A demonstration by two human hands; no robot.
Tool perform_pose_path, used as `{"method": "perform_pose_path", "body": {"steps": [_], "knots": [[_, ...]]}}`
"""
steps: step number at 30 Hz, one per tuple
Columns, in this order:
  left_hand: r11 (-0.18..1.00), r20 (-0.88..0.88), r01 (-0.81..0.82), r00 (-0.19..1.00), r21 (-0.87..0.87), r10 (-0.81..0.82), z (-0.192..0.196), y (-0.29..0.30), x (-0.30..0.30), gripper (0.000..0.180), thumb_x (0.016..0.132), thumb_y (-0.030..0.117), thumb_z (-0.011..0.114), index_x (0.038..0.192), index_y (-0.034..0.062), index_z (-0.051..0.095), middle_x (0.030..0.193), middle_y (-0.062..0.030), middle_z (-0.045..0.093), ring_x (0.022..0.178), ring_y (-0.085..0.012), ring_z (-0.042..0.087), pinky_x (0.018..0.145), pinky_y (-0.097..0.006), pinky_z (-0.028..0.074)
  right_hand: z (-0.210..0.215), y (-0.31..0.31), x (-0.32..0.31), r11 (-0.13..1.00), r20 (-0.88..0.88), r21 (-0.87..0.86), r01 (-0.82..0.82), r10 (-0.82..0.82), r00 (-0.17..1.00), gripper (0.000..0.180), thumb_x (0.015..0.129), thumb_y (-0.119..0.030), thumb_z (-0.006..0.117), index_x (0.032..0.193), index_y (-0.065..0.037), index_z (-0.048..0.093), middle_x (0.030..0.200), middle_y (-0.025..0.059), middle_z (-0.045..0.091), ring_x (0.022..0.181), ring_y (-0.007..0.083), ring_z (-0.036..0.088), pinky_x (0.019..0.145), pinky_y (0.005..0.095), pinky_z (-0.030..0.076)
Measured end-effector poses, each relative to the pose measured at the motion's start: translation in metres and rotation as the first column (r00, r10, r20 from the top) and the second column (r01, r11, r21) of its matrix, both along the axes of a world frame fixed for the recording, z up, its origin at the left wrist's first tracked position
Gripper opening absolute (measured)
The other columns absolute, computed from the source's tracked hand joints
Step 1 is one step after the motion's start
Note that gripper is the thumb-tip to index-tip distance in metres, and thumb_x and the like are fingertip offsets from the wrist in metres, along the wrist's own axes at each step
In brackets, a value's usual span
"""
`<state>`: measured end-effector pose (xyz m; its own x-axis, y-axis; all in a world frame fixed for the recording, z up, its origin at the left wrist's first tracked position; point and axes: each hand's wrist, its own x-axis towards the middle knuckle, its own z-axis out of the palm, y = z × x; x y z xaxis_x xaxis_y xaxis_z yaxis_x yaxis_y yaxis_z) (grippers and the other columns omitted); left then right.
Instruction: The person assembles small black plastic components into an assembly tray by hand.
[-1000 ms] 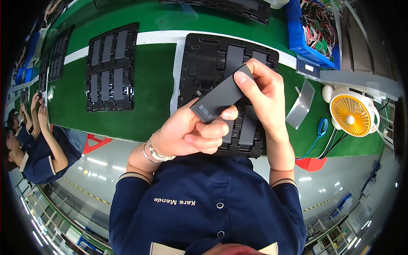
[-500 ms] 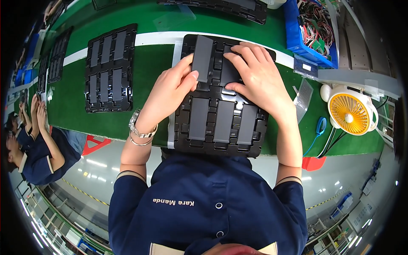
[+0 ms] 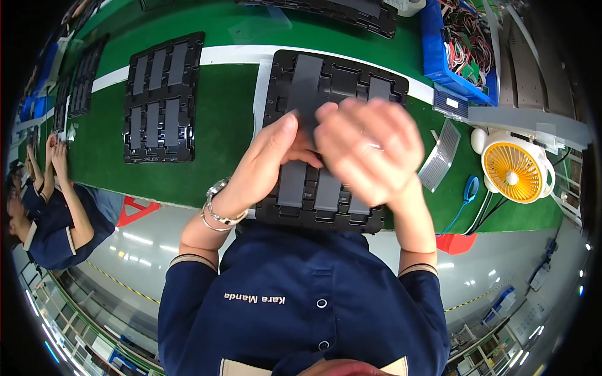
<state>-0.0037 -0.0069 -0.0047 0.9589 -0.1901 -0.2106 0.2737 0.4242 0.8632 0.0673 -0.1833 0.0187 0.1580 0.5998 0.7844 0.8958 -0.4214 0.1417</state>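
Hovering over a black moulded tray (image 3: 276, 81) of flat grey slabs (image 3: 305, 78), left hand (image 3: 273, 156) loosely curled, right hand (image 3: 370, 150) (blurred) grip unclear

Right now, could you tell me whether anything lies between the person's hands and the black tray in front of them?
Nothing visible does. The left hand and the blurred right hand are directly over the black tray of grey rectangular parts; whether they grip one cannot be told. The yellow fan sits well off to the right.

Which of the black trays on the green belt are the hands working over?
The black tray nearest the person's body, under the left hand and right hand. The second tray sits untouched off to the left, and another tray lies at the belt's far edge.
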Motion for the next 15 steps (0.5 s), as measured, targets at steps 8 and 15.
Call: {"method": "perform_pose_path", "body": {"steps": [8, 15], "knots": [[0.996, 0.165, -0.059, 0.985, 0.071, 0.046, 0.013, 0.000, -0.001, 0.030, 0.105, 0.020, 0.039, 0.127, 0.0001, 0.036, 0.101, -0.0111, 0.060, 0.075, -0.0146, 0.063, 0.070, -0.028, 0.054, -0.001, -0.005, -0.023, 0.888, -0.910, 0.415, 0.199, 0.403, 0.099, 0.011, 0.090, -0.005, 0.066, 0.098, 0.002, 0.064, 0.099, 0.0088, 0.059, 0.088, 0.0155, 0.063, 0.080, 0.0291, 0.052], [0.986, 0.164, -0.105, 0.983, 0.127, 0.083, 0.016, -0.008, -0.009, 0.058, 0.090, 0.000, 0.055, 0.138, 0.0039, 0.022, 0.096, -0.0088, 0.054, 0.078, -0.0138, 0.063, 0.068, -0.029, 0.055, 0.001, -0.001, -0.030, 0.811, -0.763, 0.545, 0.210, 0.584, -0.275, 0.009, 0.095, -0.004, 0.059, 0.094, 0.005, 0.060, 0.098, 0.0061, 0.052, 0.081, 0.0135, 0.062, 0.075, 0.0290, 0.052]]}}
